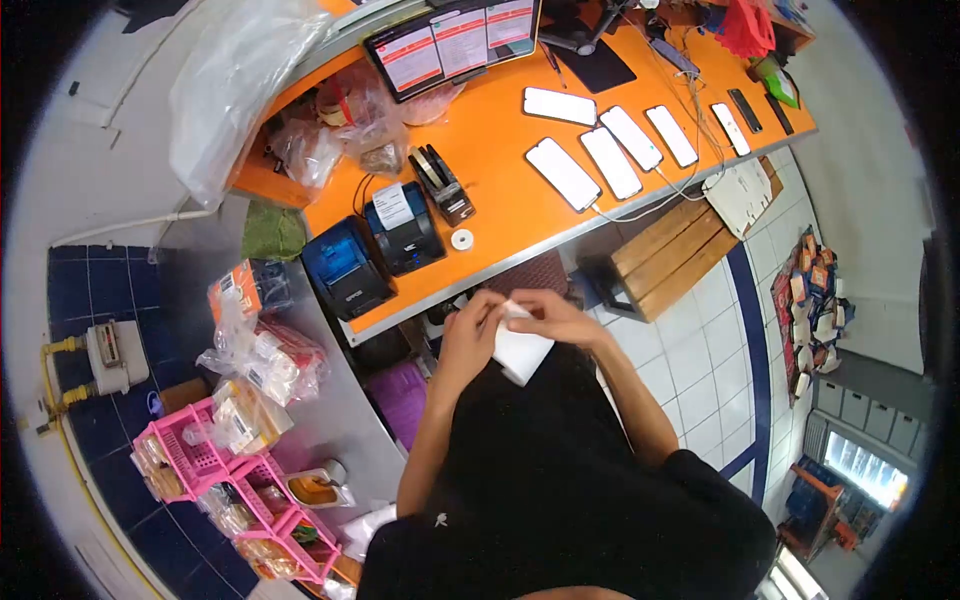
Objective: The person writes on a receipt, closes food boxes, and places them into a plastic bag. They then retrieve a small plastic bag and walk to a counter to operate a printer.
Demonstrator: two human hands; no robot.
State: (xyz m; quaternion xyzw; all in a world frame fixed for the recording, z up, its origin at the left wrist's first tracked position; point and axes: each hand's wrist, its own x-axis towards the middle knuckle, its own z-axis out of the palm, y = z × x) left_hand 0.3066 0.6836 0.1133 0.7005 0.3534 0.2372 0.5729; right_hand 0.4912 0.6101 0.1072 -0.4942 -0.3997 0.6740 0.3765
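In front of my body I hold a folded piece of white paper point(521, 356). My left hand point(470, 332) pinches its upper left side, fingers bent. My right hand point(561, 321) grips its top right edge, with the thumb lying across the paper. The fingertips of both hands almost meet at the top. Above them, near the orange desk's edge, lies a small white roll point(461, 240). Two small printers, a blue-topped one point(345, 272) and a black one point(408, 238) with a printed slip coming out, stand to the upper left.
On the orange desk point(500, 150) are a tape dispenser point(440, 185), several phones with white screens point(563, 174), cables and a monitor point(455, 45). Pink baskets point(190, 450) and bagged goods stand on the metal counter at left. A wooden bench point(675, 255) is at right.
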